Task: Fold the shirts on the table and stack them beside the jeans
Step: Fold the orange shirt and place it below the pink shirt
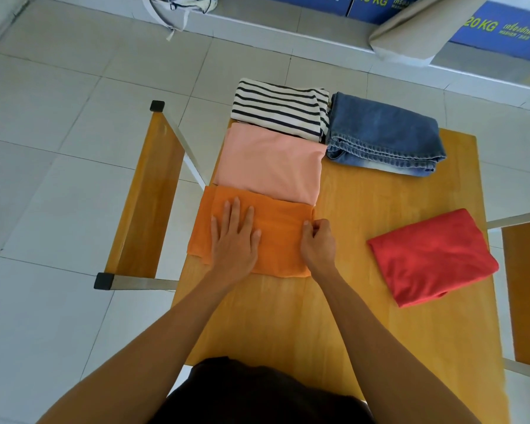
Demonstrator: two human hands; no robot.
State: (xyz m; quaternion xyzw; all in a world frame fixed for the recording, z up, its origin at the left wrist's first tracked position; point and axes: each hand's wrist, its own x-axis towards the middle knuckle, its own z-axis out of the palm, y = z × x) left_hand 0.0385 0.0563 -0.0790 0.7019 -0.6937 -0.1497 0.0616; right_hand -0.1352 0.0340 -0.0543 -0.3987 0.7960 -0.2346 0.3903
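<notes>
An orange shirt (276, 240) lies folded at the left edge of the wooden table (364, 270). My left hand (234, 237) presses flat on it with fingers spread. My right hand (317, 243) pinches the shirt's right edge. Behind it lie a folded pink shirt (273, 165) and then a folded black-and-white striped shirt (279, 111). Folded blue jeans (383, 137) sit at the far side, touching the striped shirt's right edge. A folded red shirt (432, 257) rests alone at the right.
A wooden bench (147, 194) with metal legs stands left of the table; another seat (527, 286) is at the right. Blue boxes (499, 29), a grey bag (178, 7) and a rolled beige mat (410, 35) lie on the tiled floor beyond.
</notes>
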